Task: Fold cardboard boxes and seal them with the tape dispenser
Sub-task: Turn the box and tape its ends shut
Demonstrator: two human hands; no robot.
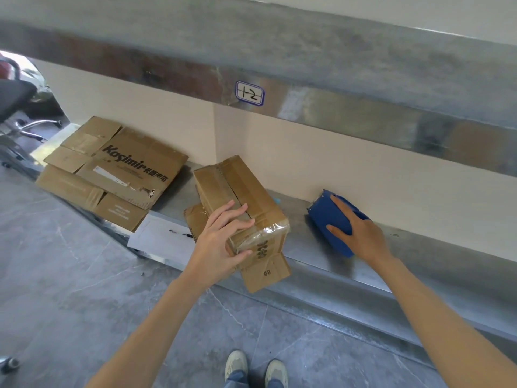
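Note:
A small brown cardboard box (pixel 237 189), folded up with clear tape over its near end, lies on a low grey ledge (pixel 313 247). My left hand (pixel 221 242) grips its near end, fingers across the top and thumb on the front face. A loose flap marked "#8" hangs down below the box. To the right lies the blue tape dispenser (pixel 330 217) on the ledge. My right hand (pixel 361 231) rests on top of it, fingers spread along its blue body.
Flattened cardboard boxes (pixel 112 169) printed "Kosimir" are stacked at the ledge's left end. A white sheet with a pen (pixel 165 239) lies beside them. A beige wall and a metal beam labelled "12" (pixel 249 93) rise behind. An office chair (pixel 16 107) stands far left.

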